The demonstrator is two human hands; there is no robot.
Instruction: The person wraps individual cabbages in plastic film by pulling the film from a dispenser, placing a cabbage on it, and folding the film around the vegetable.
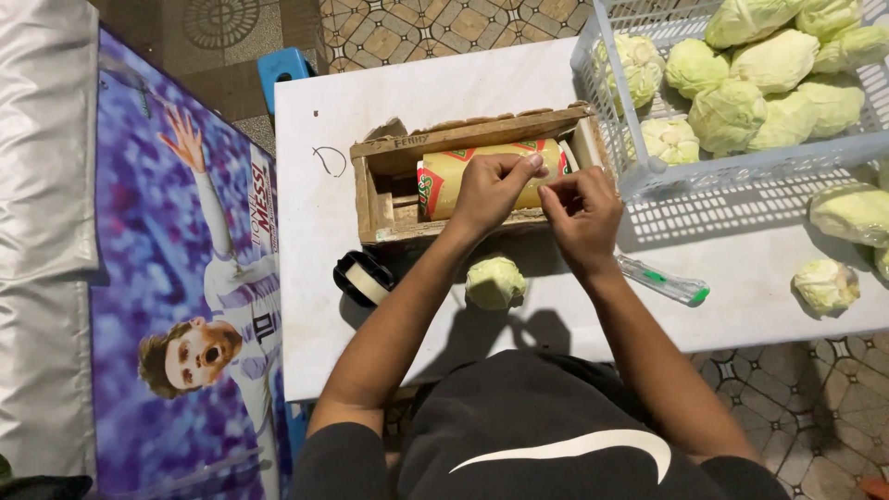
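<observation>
A yellow roll of film (491, 176) with a red and green label lies on its side in an open wooden box (384, 171) on the white table (315, 250). My left hand (491, 190) rests on the roll, its fingertips pinching at the roll's surface. My right hand (582, 213) is just to the right, its fingers closed and meeting the left fingertips at the roll. Whether a film edge is pinched is too small to tell. A small pale green cabbage (495, 282) sits on the table below my hands.
A white plastic crate (741, 162) holding several cabbages stands at the back right, with loose cabbages (852, 213) beside it. A tape dispenser (363, 278) lies left of the small cabbage, a green-tipped cutter (662, 281) right of it. A purple printed mat (185, 278) lies left of the table.
</observation>
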